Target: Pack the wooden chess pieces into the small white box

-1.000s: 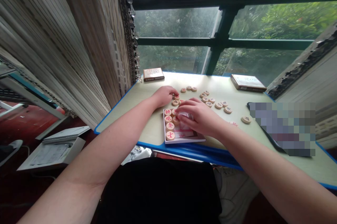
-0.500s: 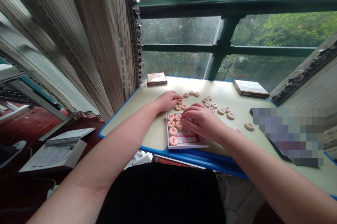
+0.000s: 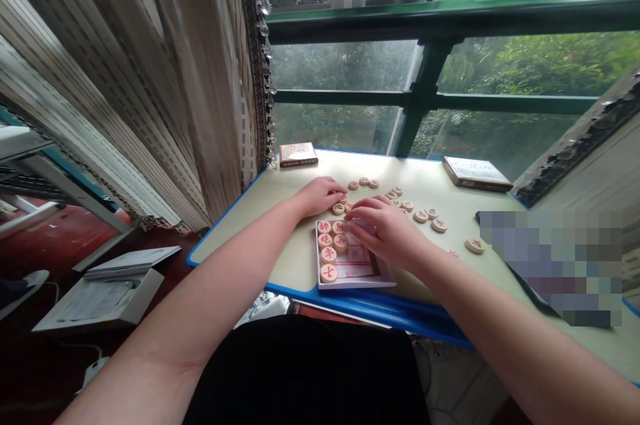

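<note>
A shallow white box (image 3: pixel 358 284) holds round wooden Chinese chess pieces with red characters, set in two columns at its left side. My right hand (image 3: pixel 383 225) bends over the box's upper part, thumb and fingers drawn together beside a red horse piece (image 3: pixel 338 228); whatever is between them is hidden. Beyond the box, my left hand (image 3: pixel 320 196) has its thumb and fingertips closed at a red-marked piece (image 3: pixel 343 198), partly covered by them. Just below that lies a dark-marked piece (image 3: pixel 339 209).
Several dark-marked pieces (image 3: pixel 421 216) are scattered right of my right hand. Two flat boxes, one at the back left (image 3: pixel 299 154) and one at the back right (image 3: pixel 477 173), lie by the window. A blurred-out dark object (image 3: pixel 550 272) covers the table's right side.
Both hands stay in nearly the same places, fingers shifting only slightly. The view has tilted up a little, so everything sits slightly lower. The pieces in the box are unchanged.
</note>
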Action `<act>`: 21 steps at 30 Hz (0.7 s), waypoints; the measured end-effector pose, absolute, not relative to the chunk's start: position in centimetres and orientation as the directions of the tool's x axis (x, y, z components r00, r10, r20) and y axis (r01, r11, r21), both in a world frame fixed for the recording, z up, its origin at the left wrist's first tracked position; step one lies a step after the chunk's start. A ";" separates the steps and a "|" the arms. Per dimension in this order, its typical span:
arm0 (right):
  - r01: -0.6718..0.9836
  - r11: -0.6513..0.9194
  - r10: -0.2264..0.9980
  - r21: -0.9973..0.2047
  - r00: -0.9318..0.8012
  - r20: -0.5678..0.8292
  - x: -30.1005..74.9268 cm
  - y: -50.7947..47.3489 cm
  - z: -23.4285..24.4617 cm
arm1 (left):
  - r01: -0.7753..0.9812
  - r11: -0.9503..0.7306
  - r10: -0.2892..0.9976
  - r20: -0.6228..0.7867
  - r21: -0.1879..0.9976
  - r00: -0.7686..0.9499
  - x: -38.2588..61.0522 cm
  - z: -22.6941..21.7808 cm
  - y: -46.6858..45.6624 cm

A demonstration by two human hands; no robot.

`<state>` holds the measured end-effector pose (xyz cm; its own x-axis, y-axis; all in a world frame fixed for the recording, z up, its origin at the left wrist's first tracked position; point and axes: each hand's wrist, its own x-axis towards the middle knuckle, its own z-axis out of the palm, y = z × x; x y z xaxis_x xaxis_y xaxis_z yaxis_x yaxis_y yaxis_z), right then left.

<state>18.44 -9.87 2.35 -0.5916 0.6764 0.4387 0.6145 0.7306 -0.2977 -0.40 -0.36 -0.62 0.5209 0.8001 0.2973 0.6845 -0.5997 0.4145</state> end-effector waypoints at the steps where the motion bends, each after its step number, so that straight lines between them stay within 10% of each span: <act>1: 0.617 0.720 0.684 -0.319 -0.550 0.479 18.6 -9.7 2.3 | 0.679 -0.597 0.802 0.289 0.427 0.523 -0.4 -0.6 -0.3; 8: 0.600 0.659 0.731 -0.454 -0.366 0.576 19.3 -7.4 1.6 | 0.694 -0.583 0.813 0.299 0.422 0.500 -0.6 -0.7 -0.2; 21: 0.756 0.621 0.778 -0.208 -0.563 0.279 18.7 -7.3 1.7 | 0.667 -0.569 0.821 0.282 0.481 0.497 -0.8 -0.5 -0.2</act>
